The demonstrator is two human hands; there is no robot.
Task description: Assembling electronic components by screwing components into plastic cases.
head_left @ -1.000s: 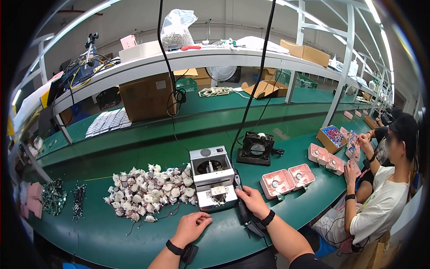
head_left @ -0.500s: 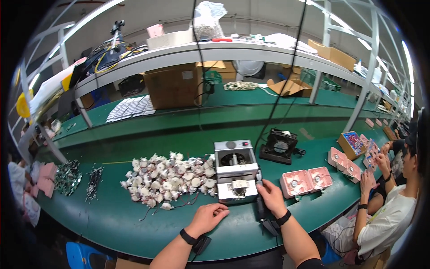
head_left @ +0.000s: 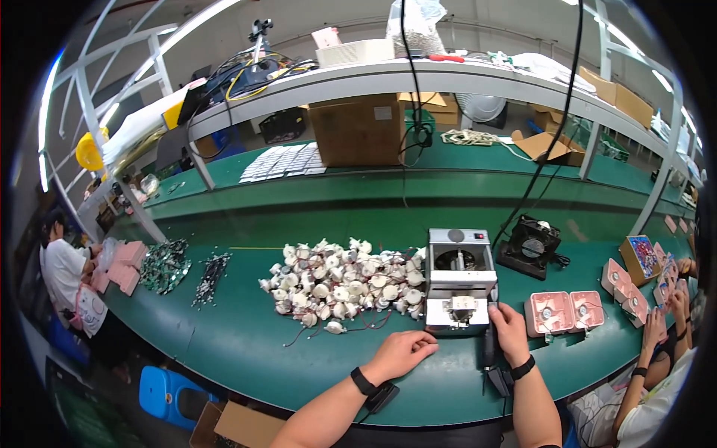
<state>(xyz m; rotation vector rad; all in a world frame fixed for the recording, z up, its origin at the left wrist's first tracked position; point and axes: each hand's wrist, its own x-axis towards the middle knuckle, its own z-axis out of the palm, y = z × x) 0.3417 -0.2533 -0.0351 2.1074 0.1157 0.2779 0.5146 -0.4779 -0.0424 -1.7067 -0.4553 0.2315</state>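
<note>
1 grey machine (head_left: 463, 284) stands at 1 o'clock from the loosely curled left hand (head_left: 403, 354), holding nothing visible; whether the half-curled right hand (head_left: 511, 332) grips the black tool (head_left: 490, 348), I cannot tell.

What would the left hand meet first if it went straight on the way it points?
Probably the lower front of the grey machine, just up and right of the left hand, though depth is unclear.
</note>
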